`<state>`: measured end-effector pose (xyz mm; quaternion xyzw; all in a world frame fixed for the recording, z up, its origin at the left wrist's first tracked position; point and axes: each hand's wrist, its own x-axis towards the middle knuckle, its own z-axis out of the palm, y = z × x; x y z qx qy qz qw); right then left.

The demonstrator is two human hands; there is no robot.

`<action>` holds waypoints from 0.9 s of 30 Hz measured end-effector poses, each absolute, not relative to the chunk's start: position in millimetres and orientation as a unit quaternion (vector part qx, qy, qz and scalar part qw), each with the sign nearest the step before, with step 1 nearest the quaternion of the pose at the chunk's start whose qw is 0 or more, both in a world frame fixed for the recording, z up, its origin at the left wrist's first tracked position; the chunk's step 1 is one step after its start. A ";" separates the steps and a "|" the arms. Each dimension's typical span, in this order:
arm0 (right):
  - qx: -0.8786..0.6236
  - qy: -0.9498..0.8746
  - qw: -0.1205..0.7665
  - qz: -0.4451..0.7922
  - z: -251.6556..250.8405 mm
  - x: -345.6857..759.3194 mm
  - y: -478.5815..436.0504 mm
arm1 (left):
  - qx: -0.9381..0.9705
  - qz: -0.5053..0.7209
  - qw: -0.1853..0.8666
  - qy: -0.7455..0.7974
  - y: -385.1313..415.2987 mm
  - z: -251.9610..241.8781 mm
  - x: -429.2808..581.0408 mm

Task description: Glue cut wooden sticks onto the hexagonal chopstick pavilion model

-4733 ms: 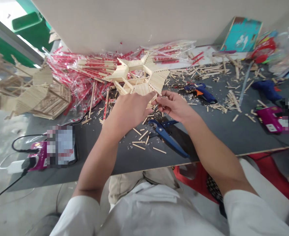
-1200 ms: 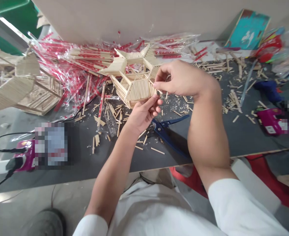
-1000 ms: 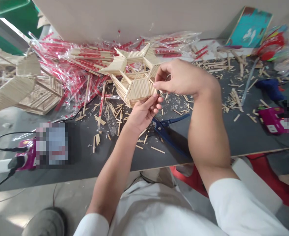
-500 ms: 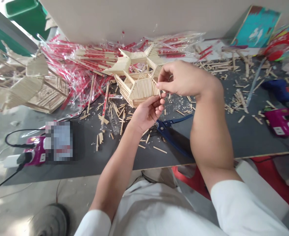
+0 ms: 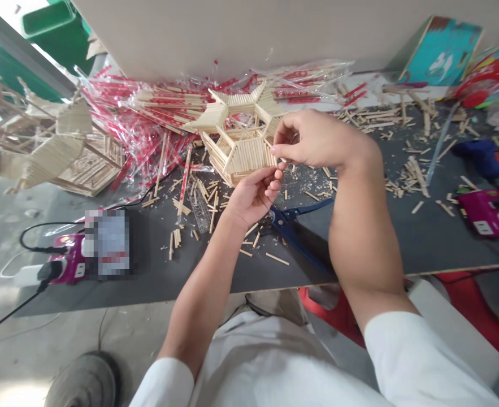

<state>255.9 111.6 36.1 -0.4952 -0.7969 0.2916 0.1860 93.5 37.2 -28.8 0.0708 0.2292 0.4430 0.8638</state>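
A model built of thin wooden sticks point(image 5: 249, 155) stands in front of me, with slatted panels arranged around an open ring. My left hand point(image 5: 255, 195) is closed at its near right corner, thumb and forefinger pinching the lower edge of the front panel. Just above, my right hand point(image 5: 312, 138) has its thumb and forefinger pinched together at the right edge of that same panel. Whatever sits between those fingertips is too small to make out. Blue-handled cutters point(image 5: 295, 237) lie on the table below my hands, partly behind my right forearm.
Plastic-wrapped stick bundles point(image 5: 160, 102) are heaped behind the model. A second stick structure point(image 5: 54, 152) stands at left. Cut pieces litter the dark table point(image 5: 156, 282). Purple power strips point(image 5: 69, 257) sit at both sides, with a blue glue gun point(image 5: 480, 155) at right.
The view has shifted slightly, so the surroundings sit a little further right and lower. Both hands stay at the panel's right edge, with only small finger movements.
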 end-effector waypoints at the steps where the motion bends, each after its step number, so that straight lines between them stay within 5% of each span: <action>1: -0.495 -0.798 0.186 0.289 36.1 255.6 111.4 | 0.069 0.442 0.863 0.233 37.2 -28.0 93.2; 27: -0.500 -0.800 0.195 0.269 37.3 254.1 107.2 | 0.077 0.459 0.848 0.254 35.0 -24.1 96.3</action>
